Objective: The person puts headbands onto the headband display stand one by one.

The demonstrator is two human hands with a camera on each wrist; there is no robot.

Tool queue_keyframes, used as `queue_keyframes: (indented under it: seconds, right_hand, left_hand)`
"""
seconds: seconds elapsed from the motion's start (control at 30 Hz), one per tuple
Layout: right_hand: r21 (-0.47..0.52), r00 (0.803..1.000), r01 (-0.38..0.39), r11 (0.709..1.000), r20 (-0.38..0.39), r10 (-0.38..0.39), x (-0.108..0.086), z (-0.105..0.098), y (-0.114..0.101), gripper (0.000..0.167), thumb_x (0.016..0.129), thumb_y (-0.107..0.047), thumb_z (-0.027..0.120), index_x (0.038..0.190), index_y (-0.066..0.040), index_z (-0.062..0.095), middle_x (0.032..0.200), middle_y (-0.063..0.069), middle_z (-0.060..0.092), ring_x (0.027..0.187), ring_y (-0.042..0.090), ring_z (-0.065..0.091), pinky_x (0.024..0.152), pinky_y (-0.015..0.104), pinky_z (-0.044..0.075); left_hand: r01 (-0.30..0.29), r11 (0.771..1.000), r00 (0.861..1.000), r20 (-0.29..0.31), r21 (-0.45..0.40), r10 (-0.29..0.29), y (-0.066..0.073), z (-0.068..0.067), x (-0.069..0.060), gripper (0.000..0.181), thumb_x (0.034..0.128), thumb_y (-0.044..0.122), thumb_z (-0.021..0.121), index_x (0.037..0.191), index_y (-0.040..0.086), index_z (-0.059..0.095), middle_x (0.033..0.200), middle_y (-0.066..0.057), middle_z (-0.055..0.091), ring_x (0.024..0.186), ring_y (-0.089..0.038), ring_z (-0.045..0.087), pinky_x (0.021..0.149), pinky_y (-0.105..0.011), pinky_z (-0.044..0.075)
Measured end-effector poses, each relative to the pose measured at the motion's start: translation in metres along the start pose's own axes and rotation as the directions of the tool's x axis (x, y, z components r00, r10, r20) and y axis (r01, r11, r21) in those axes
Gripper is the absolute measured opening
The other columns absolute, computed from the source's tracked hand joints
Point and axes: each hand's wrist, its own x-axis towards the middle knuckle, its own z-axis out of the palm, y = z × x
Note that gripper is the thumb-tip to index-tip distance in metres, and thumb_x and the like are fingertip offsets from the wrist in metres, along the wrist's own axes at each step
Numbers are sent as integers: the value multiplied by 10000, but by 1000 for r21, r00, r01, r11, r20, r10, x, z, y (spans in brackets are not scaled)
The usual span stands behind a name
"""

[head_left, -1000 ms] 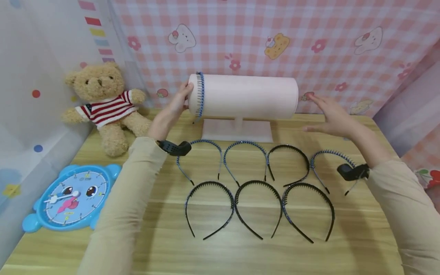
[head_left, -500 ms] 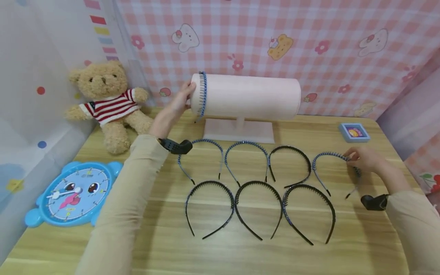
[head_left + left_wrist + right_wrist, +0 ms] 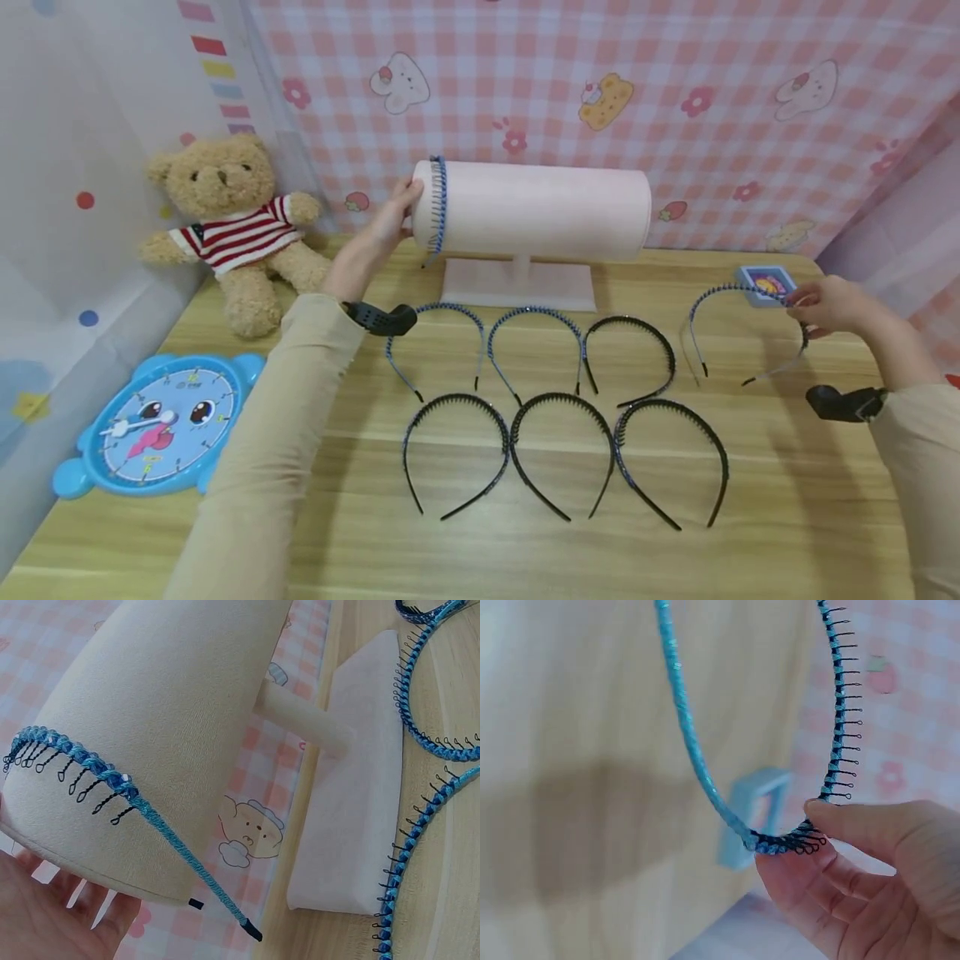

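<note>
A pale padded cylinder point(image 3: 540, 210) stands on a flat base point(image 3: 517, 286) at the back. My left hand point(image 3: 386, 218) rests against its left end, fingers lying along the edge in the left wrist view. Around that end sits a blue braided headband point(image 3: 442, 204), its small wire loops showing in the left wrist view point(image 3: 82, 761). At the right, my right hand point(image 3: 840, 307) pinches a blue headband point(image 3: 726, 287) between thumb and fingers, held above the table with its tips toward me. The right wrist view shows the thumb and fingers on the band's toothed part point(image 3: 838, 712).
Several headbands lie in two rows mid-table, including a blue one point(image 3: 536, 312) and a black one point(image 3: 562, 398). A teddy bear point(image 3: 240, 233) and a blue clock point(image 3: 161, 425) are at the left. A small blue frame point(image 3: 767, 298) lies at the back right.
My right hand came down from beside the cylinder to the rightmost blue headband, gripped it and lifted it off the table. My left hand has stayed at the cylinder's left end.
</note>
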Motion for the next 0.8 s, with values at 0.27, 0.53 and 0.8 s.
queue_keyframes:
  seconds: [0.27, 0.53, 0.8]
  right_hand:
    - [150, 996, -37, 988, -76, 49, 8, -22, -44, 543, 914, -200, 512, 1219, 219, 350, 1158, 438, 422, 687, 103, 615, 636, 334, 547]
    - [241, 951, 20, 970, -303, 55, 16, -19, -104, 664, 862, -395, 583, 1247, 123, 427, 1130, 317, 487, 543, -18, 587, 544, 201, 495]
    - [379, 868, 133, 916, -491, 77, 24, -10, -153, 686, 783, -423, 668, 1218, 81, 503, 820, -82, 525, 514, -66, 553, 519, 144, 492]
  left_hand:
    - [-4, 1000, 1000, -8, -11, 4, 0, 0, -1, 554, 994, 378, 219, 1476, 188, 21, 1500, -45, 165, 1358, -192, 203, 1079, -410, 225]
    - [-10, 1000, 1000, -12, 0, 10, 0, 0, -3, 555, 993, 384, 221, 1474, 183, 30, 1506, -41, 148, 1368, -197, 191, 1087, -425, 214]
    - [-15, 1000, 1000, -16, -12, 15, -1, 1, -1, 550, 993, 376, 224, 1474, 184, 38, 1492, -52, 180, 1350, -207, 209, 1083, -423, 214]
